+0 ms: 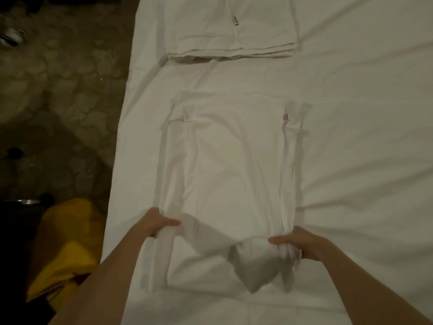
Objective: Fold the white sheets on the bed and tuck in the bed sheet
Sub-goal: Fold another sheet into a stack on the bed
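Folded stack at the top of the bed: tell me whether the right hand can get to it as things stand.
Probably yes, but not right away. The right hand grips the near edge of the half-folded sheet, so it must let go first. Nothing stands between it and the folded stack; only flat bed sheet lies there.

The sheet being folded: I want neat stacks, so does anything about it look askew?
Yes. The sheet lies wrinkled, its layered right edge uneven, and the near end is bunched where the left hand and right hand grip it. The folded stack beyond looks square.
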`<state>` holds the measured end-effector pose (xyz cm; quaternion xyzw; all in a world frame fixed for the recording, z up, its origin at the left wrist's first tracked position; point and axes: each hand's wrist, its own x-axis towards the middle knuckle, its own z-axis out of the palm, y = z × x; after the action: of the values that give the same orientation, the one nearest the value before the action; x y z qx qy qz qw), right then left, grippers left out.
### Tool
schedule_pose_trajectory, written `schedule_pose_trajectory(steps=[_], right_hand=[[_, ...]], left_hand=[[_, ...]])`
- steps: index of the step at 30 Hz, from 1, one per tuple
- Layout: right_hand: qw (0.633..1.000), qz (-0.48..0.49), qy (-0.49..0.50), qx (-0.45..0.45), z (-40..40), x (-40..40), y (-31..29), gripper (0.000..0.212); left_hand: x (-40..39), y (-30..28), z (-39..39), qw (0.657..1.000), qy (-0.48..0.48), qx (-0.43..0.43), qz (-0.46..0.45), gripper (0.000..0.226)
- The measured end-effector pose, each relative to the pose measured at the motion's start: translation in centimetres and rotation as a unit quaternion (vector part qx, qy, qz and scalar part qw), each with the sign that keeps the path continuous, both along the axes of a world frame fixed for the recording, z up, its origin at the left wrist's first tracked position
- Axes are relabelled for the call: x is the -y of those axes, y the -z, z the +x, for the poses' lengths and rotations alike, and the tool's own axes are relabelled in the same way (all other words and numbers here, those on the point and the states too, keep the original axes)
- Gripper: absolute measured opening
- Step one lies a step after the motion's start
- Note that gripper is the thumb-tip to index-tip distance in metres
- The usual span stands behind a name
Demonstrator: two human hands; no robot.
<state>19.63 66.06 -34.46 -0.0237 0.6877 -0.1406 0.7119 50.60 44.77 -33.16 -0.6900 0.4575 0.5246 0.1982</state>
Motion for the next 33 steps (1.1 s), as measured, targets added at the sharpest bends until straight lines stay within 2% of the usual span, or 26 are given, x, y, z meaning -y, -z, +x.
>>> schedule_pose_trajectory(steps=[2,6,7,10,11,15,17,19,21,23,25,27,30,32,33], right_hand=[[1.000,0.012,-0.009,0.007,0.1,-1.5,-1.0,0.109],[0.997,0.055,-0.044,0.032,-0.1,-3.0,-2.8,0.067],[0.996,0.067,-0.057,0.021,0.2,-3.4,-2.8,0.068],[0.993,0.061,-0.087,-0.055,1.2,-3.5,-2.4,0.098],[0.992,0.047,-0.080,-0.085,1.5,-3.2,-2.5,0.098],[0.988,-0.044,0.102,-0.112,2.0,-2.0,-2.7,0.071],[0.984,-0.065,0.069,-0.151,2.2,-2.1,-2.2,0.065],[0.962,-0.077,0.022,-0.259,2.4,-2.5,-1.8,0.050],[0.936,-0.097,0.050,-0.334,2.4,-2.9,-1.6,0.033],[0.925,-0.104,0.074,-0.358,2.2,-3.6,-1.5,0.030],[0.944,-0.057,0.066,-0.318,2.3,-4.9,-1.4,0.043],[0.978,-0.004,0.072,-0.194,2.6,-6.6,-1.4,0.057],[0.997,0.054,0.016,-0.043,2.5,-8.1,-2.4,0.051],[0.998,0.063,0.005,-0.009,1.9,-8.4,-2.6,0.042],[0.998,0.059,0.014,-0.020,1.5,-8.6,-2.5,0.039]], left_hand=[[-1.8,-0.4,1.6,1.000,-0.026,-0.006,0.012,0.063],[-4.1,-0.7,4.0,0.997,-0.069,-0.019,0.003,0.050],[-4.6,-0.9,4.4,0.997,-0.077,-0.020,-0.004,0.048],[-5.7,-0.7,5.0,0.996,-0.082,-0.019,-0.037,0.050],[-6.1,-0.7,5.1,0.995,-0.086,-0.023,-0.041,0.051],[-7.7,-0.8,5.6,0.998,-0.052,-0.002,0.022,0.065],[-8.5,-0.8,6.1,0.998,-0.010,0.015,0.054,0.065],[-8.9,-0.6,6.8,0.998,0.016,0.026,0.061,0.063],[-9.0,-0.8,6.8,0.996,0.037,0.036,0.069,0.063],[-8.9,-1.2,6.4,0.993,0.073,0.065,0.073,0.059],[-8.3,-0.9,5.7,0.992,0.073,0.082,0.064,0.053],[-7.5,-0.7,4.8,0.997,0.024,0.070,0.032,0.049],[-5.7,-0.5,3.4,0.997,-0.030,0.039,-0.066,0.058],[-4.7,-0.7,2.4,0.993,-0.007,0.036,-0.115,0.065],[-4.4,-0.7,1.9,0.990,0.014,0.036,-0.136,0.064]])
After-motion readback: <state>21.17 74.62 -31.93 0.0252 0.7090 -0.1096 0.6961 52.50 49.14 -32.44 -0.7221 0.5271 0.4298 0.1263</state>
